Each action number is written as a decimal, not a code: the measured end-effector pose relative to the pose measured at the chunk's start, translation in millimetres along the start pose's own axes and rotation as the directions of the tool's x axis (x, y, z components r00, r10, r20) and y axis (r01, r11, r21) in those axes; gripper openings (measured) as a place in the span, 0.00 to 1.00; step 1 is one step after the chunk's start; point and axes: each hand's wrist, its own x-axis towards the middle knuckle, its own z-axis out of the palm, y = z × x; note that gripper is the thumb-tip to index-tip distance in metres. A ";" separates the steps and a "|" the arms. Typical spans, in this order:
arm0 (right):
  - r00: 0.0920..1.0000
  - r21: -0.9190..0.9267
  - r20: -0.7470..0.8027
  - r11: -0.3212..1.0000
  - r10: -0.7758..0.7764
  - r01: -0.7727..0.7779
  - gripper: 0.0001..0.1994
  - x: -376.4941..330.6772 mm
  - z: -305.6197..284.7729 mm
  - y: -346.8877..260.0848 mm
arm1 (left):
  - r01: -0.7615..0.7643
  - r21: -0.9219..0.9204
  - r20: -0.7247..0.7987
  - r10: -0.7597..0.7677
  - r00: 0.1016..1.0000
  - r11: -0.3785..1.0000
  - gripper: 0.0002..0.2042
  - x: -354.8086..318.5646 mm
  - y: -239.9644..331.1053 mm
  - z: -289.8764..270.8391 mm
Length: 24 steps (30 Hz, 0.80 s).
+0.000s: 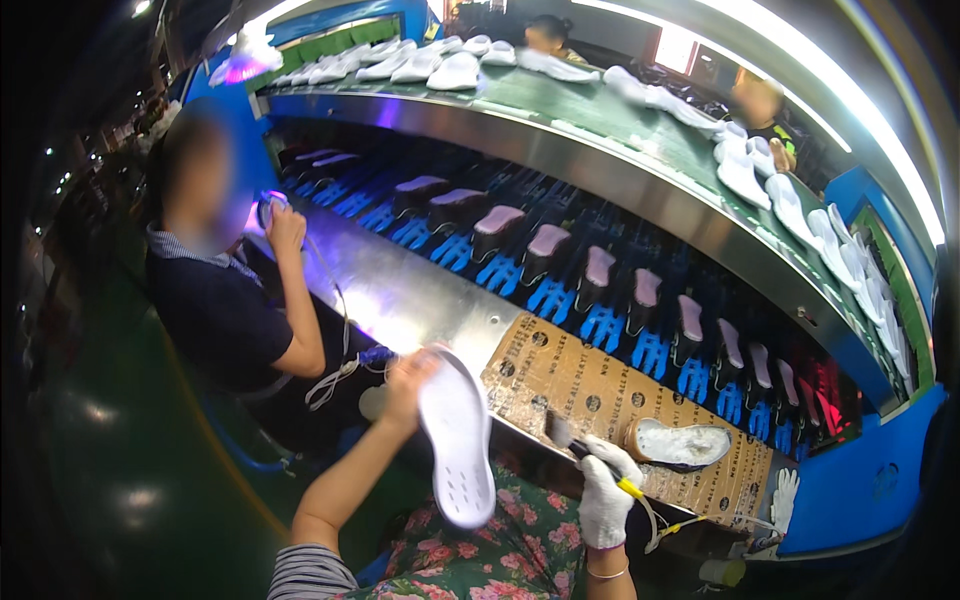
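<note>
Two-tier conveyor (620, 170) curves across the frame: white soles on the top belt, dark shoe lasts on blue holders (545, 295) below. Steel counter (400, 300) in front, brown cardboard sheet (580, 385) laid on it, small glue dish (680, 443) on the cardboard. A co-worker (225, 300) sits to the left. White sole (457, 440) is held off the counter, over the lap, inner face up. Left hand (408, 378), bare, pinches its upper end. Looks light, flexible, probably floppy at the free end; best gripped by the edges, clear of the face. Right hand (605, 490), gloved, is closed around a yellow-handled brush (590, 462), bristles near the sole.
</note>
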 end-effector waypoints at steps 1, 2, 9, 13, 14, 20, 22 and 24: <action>0.993 0.022 0.056 0.994 0.102 -0.103 0.10 -3.0 9.8 -5.3 | 0.150 0.010 0.127 -0.150 0.980 0.989 0.06 -16.2 -29.3 -10.2; 0.980 -0.013 0.139 0.990 0.142 -0.141 0.12 -5.3 15.7 -5.2 | 0.251 -0.021 0.169 -0.244 0.955 0.968 0.05 -34.0 -51.8 -5.2; 0.923 -0.197 0.383 0.973 -0.040 0.124 0.12 -4.8 32.4 9.6 | 0.772 -0.334 0.427 -0.644 0.635 0.540 0.31 -129.2 -114.9 -1.3; 0.900 -0.219 0.431 0.959 -0.071 0.181 0.11 -2.3 27.6 2.8 | 0.951 -0.240 0.824 -0.477 0.306 0.195 0.62 -179.6 -110.4 -20.8; 0.897 -0.229 0.439 0.958 -0.058 0.174 0.11 -2.0 26.1 1.2 | 0.958 -0.206 0.843 -0.460 0.278 0.202 0.62 -184.4 -101.0 -14.1; 0.919 -0.261 0.394 0.955 -0.028 0.141 0.11 -3.2 16.1 -6.0 | 0.854 -0.449 0.716 -0.465 0.520 0.264 0.62 -146.6 -75.8 29.4; 0.897 -0.281 0.429 0.928 -0.105 0.243 0.14 0.7 13.3 -5.3 | 0.817 -0.498 0.607 -0.556 0.568 0.290 0.61 -140.8 -63.7 43.8; 0.841 -0.334 0.477 0.833 -0.253 0.440 0.14 12.3 17.0 -15.9 | 0.769 -0.544 0.567 -0.528 0.632 0.336 0.59 -140.2 -62.6 52.0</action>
